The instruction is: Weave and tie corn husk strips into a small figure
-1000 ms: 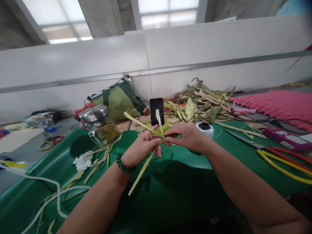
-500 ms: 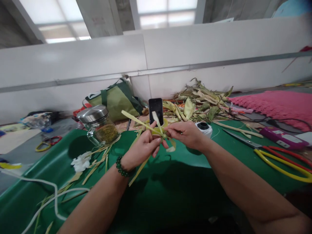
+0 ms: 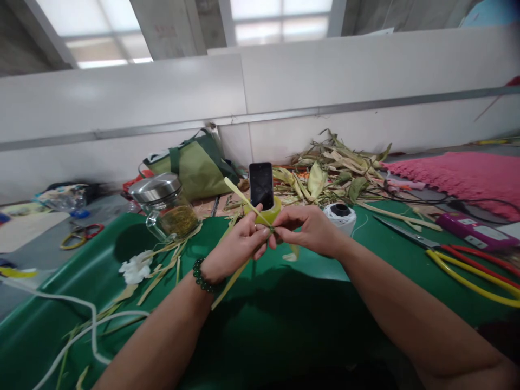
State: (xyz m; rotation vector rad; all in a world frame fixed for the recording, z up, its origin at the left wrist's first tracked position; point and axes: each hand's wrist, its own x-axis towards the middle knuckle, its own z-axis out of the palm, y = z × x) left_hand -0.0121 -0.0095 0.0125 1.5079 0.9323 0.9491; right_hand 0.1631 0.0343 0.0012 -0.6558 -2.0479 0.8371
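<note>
My left hand [image 3: 242, 238], with a dark green bead bracelet [image 3: 202, 277] at the wrist, pinches several pale corn husk strips [image 3: 238, 190]. One strip points up and away past the fingers; another hangs down toward me below the palm. My right hand [image 3: 303, 227] meets it at the fingertips, thumb and forefinger closed on the same husk strips where they cross. A short curled husk end [image 3: 291, 253] dangles under the right fingers. Just behind the hands, a phone [image 3: 261, 185] stands upright at a roll of yellow tape [image 3: 264, 212].
A lidded glass jar [image 3: 164, 208] and crumpled white tissue [image 3: 136, 266] are at left on green sheeting [image 3: 260, 346]. Dried husks [image 3: 333, 168] pile up behind. At right lie large scissors [image 3: 455, 254], a white spool [image 3: 340, 216] and a purple box [image 3: 467, 230].
The right hand has drawn in against the left fingertips. A strip that stood up between the hands is no longer upright, and the long upper strip has swung right and steeper.
</note>
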